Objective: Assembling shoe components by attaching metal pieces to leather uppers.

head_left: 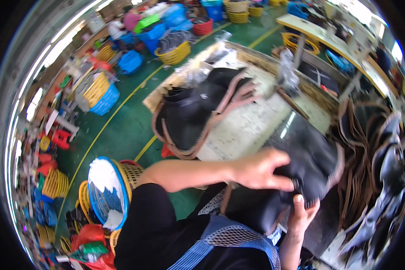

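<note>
Blue straps (pixel 189 255) lie nearest us at six o'clock, crossing our black shirt (pixel 144 225). Our left hand (pixel 258 171) reaches in from eight o'clock to four o'clock, over a glossy black leather-like panel (pixel 308 148) with a pinkish-brown edge; its thumb and fingers are spread apart, one tip at a small dark spot near the panel's lower edge, and blur keeps us from telling whether it pinches anything there. At between four and five o'clock, our right hand (pixel 301 216) grips that lower edge, thumb up, the other fingers partly hidden. The panel itself sits at about three o'clock, partly over the pale worktable (pixel 238 132). Another black surface (pixel 252 204) shows at five o'clock below our left hand; we cannot tell whether it belongs to the same panel. Farther out at three o'clock, many brown-edged panels (pixel 355 157) stand packed together, and at eleven o'clock a pile of black panels (pixel 189 112) with pinkish edges lies on the worktable. We see a clear plastic bag (pixel 288 74) at two o'clock by the table's wooden rim, and a blue-rimmed basket (pixel 126 193) holding white material at eight o'clock, above the green floor (pixel 121 121).
</note>
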Demonstrator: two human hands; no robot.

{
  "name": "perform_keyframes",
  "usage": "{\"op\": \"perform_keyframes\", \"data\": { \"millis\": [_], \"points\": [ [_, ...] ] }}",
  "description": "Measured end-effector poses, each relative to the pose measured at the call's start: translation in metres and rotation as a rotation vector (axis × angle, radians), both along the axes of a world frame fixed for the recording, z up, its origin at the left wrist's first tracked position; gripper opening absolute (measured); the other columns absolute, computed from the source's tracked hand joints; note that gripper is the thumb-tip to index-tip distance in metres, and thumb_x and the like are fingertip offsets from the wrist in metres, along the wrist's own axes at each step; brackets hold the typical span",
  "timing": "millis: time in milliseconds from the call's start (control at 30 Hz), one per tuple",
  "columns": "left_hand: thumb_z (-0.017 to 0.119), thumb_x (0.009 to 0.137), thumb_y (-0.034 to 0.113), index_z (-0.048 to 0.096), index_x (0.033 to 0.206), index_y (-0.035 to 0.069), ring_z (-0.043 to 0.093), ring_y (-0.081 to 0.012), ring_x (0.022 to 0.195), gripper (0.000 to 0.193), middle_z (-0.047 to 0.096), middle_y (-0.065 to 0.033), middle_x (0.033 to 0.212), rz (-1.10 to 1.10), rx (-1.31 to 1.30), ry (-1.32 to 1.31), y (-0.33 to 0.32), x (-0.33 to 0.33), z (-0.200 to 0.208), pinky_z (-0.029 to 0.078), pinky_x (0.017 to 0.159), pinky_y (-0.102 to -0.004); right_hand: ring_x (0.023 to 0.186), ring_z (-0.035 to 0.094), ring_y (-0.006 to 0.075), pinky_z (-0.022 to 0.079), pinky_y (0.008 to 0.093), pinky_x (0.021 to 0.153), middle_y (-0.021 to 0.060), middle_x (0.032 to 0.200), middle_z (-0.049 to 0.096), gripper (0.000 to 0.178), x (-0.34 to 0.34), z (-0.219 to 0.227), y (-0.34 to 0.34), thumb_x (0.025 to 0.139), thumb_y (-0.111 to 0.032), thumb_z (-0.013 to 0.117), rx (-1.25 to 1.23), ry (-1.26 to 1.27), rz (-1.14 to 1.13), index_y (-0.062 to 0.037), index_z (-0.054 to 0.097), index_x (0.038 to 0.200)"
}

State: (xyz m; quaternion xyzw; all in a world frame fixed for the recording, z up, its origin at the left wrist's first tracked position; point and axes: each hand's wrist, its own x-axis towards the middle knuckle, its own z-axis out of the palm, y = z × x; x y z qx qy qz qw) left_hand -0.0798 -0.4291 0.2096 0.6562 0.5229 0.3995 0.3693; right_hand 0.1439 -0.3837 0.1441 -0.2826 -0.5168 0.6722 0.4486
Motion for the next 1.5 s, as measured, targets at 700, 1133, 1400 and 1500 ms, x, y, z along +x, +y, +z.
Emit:
{"op": "perform_keyframes", "data": {
  "millis": [700, 1133, 1400, 1500],
  "points": [
    [0.075, 0.084, 0.019, 0.057, 0.126, 0.004, 0.058, -0.0343, 0.117, 0.048, 0.059, -0.0156, 0.124, 0.524, 0.135, 0.901, -0.004, -0.180, 0.011, 0.045, 0.101, -0.0400, 0.088, 0.057, 0.0275, 0.050, 0.0375, 0.074, 0.0068, 0.091, 0.059, 0.014, 0.040, -0.033, 0.133, 0.077, -0.004, 0.074, 0.971, -1.062, -0.308, -0.0043, 0.071, 0.091],
    [0.067, 0.096, 0.011, 0.065, 0.109, -0.005, 0.072, -0.0152, 0.085, 0.020, 0.072, -0.0101, 0.096, 0.059, -0.268, -0.797, 0.041, 0.056, -0.068, 0.060, 0.079, -0.0272, 0.075, 0.064, 0.0234, 0.051, 0.0322, 0.065, 0.0095, 0.084, 0.068, 0.017, 0.009, 0.012, 0.059, 0.077, 0.007, 0.073, 0.837, -0.516, -0.186, -0.0011, 0.069, 0.091],
    [0.067, 0.095, 0.006, 0.067, 0.101, -0.004, 0.073, -0.0174, 0.081, 0.012, 0.072, -0.0122, 0.092, 0.166, -0.311, -0.650, 0.038, 0.063, -0.078, 0.062, 0.074, -0.0278, 0.071, 0.066, 0.0242, 0.053, 0.0320, 0.062, 0.0098, 0.083, 0.069, 0.018, 0.013, 0.004, 0.052, 0.075, 0.006, 0.074, 1.020, -0.657, -0.187, -0.0009, 0.070, 0.091],
    [0.068, 0.094, 0.007, 0.067, 0.101, -0.004, 0.073, -0.0173, 0.080, 0.013, 0.072, -0.0117, 0.091, 0.209, -0.300, -0.728, 0.035, 0.068, -0.082, 0.062, 0.073, -0.0279, 0.070, 0.066, 0.0222, 0.053, 0.0302, 0.060, 0.0095, 0.083, 0.070, 0.018, 0.008, -0.001, 0.050, 0.074, 0.006, 0.075, 1.062, -0.604, -0.231, -0.0007, 0.071, 0.090]
  ]
}}
